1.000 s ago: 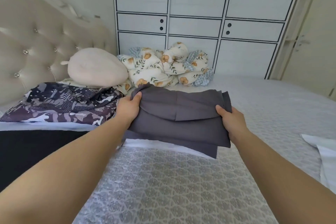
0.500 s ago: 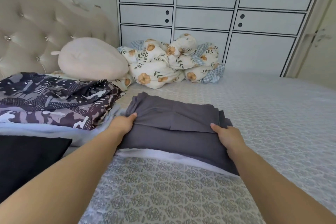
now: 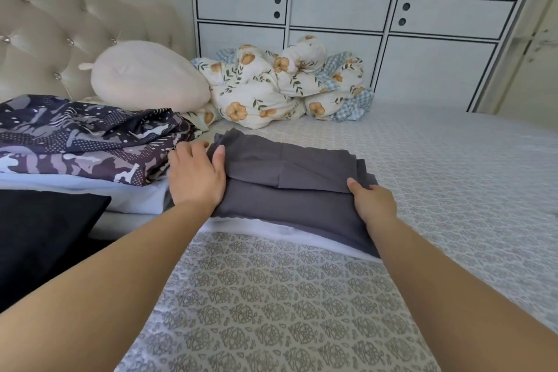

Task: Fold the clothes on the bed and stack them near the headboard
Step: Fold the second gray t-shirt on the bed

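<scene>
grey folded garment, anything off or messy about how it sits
Slightly. The grey folded garment lies on the bed with uneven layers: its near edge sticks out past the upper fold, and a white piece peeks out beneath. It sits beside the patterned pile, not on it.

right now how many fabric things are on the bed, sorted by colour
grey folded garment, under both hands: 1
purple patterned cloth: 1
black cloth: 1
floral duvet bundle: 1
cream pillow: 1
pale sheets under the purple cloth: cannot tell how many
total: 5 countable
</scene>
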